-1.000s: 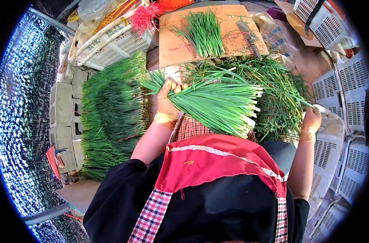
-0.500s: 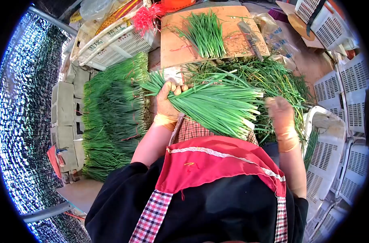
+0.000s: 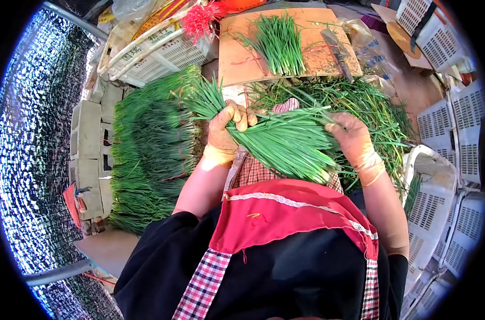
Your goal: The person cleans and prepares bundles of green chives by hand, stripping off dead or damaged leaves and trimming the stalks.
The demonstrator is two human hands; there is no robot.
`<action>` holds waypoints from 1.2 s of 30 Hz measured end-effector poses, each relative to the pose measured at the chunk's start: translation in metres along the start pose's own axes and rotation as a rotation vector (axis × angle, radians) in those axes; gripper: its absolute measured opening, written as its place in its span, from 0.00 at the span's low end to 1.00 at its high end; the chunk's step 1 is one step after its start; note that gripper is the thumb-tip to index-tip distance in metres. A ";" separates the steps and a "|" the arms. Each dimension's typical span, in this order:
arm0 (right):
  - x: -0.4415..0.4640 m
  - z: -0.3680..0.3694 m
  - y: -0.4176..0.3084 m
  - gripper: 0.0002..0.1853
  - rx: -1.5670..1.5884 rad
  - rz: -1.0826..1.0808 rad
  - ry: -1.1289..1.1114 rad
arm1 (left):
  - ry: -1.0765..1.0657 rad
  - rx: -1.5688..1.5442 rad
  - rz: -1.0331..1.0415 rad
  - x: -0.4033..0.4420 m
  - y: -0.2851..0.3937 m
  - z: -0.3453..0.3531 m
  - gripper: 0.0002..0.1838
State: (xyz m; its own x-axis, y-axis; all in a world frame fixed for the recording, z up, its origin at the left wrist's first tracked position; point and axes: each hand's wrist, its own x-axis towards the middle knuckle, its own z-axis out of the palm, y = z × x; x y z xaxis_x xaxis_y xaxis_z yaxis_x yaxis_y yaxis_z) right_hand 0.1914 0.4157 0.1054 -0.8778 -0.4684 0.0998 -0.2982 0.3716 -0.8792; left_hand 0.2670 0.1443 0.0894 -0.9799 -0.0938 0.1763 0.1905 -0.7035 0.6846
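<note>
A thick bunch of long green stalks (image 3: 288, 141) lies slantwise above my apron, its pale cut ends to the right. My left hand (image 3: 227, 128) is wrapped round the bunch near its leafy end. At the pale ends, my right hand (image 3: 352, 136) is closed with fingertips pinched on stalks there. Beyond both hands, a loose heap of leaves (image 3: 378, 114) spreads under the board. On the orange board (image 3: 237, 53) rest a smaller bunch (image 3: 279, 45) and a knife (image 3: 336, 53).
Tied bundles (image 3: 154, 144) are stacked in rows at the left, beside grey blocks (image 3: 88, 130). A white crate (image 3: 157, 56) and red ties (image 3: 202, 21) are at the upper left. Another white crate (image 3: 429, 208) stands at the right, with stacked crates (image 3: 461, 128) beyond it.
My right hand has come back left from the white crate's rim to the bunch's pale ends. Some stalks now lie in the crate. My left hand keeps its hold.
</note>
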 end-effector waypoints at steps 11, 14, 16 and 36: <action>-0.084 -0.118 0.106 0.09 -0.066 0.424 0.231 | 0.021 -0.085 0.004 -0.001 -0.006 -0.015 0.19; -0.064 -0.104 0.065 0.10 -0.372 0.508 0.163 | 0.061 -0.024 -0.002 -0.002 -0.006 -0.007 0.17; -0.064 -0.097 0.068 0.13 -0.201 0.404 0.241 | 0.030 -0.067 0.004 0.000 -0.007 -0.010 0.17; -0.102 -0.090 0.136 0.09 -1.361 0.462 -0.385 | 0.052 -0.052 -0.021 -0.001 -0.003 -0.001 0.17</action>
State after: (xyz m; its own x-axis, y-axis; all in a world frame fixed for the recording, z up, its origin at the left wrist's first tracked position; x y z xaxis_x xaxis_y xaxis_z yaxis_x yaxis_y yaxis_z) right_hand 0.2064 0.5865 0.0177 -0.9042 -0.2006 -0.3770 -0.3314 0.8864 0.3231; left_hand 0.2675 0.1453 0.0863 -0.9857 -0.1138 0.1245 0.1677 -0.7411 0.6501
